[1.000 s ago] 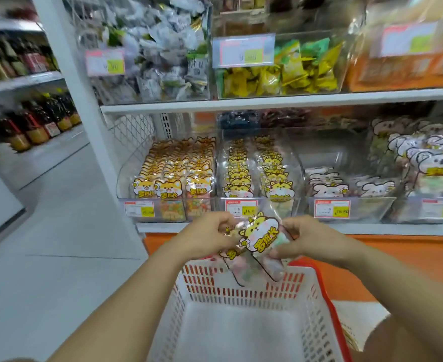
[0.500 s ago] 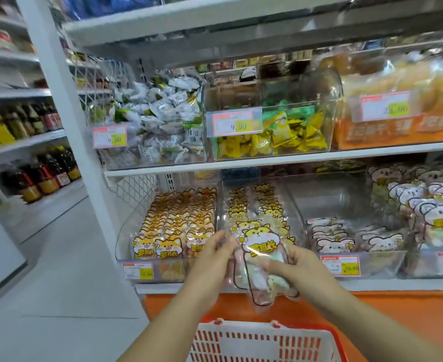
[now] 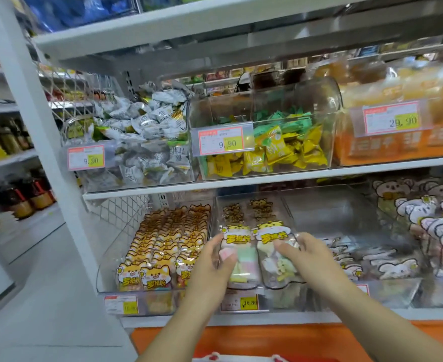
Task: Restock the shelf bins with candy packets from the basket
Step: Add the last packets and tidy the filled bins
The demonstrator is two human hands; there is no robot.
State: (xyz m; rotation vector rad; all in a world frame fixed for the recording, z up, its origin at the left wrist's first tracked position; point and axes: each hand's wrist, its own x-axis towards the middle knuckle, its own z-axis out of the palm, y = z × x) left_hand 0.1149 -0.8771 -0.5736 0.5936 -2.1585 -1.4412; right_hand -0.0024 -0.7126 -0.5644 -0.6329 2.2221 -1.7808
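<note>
Two clear candy packets with yellow hamster heads stand side by side at the front of the middle clear bin (image 3: pixel 285 205) on the lower shelf. My left hand (image 3: pixel 212 267) grips the left candy packet (image 3: pixel 241 254), which holds pastel sweets. My right hand (image 3: pixel 306 254) grips the right candy packet (image 3: pixel 275 257). More hamster packets lie behind them in the same bin. Only a sliver of the basket rim (image 3: pixel 215 357) shows at the bottom edge.
To the left, a bin of orange fox packets (image 3: pixel 160 246) is packed full. Koala packets (image 3: pixel 424 223) fill the bins on the right. The upper shelf (image 3: pixel 267 178) carries bins of wrapped sweets and bread. A white shelf post (image 3: pixel 40 142) and an aisle floor lie left.
Both hands rose from above the basket to the middle bin, and the two packets that were held together are now spread side by side. The view tilted up, so the basket dropped almost out of sight.
</note>
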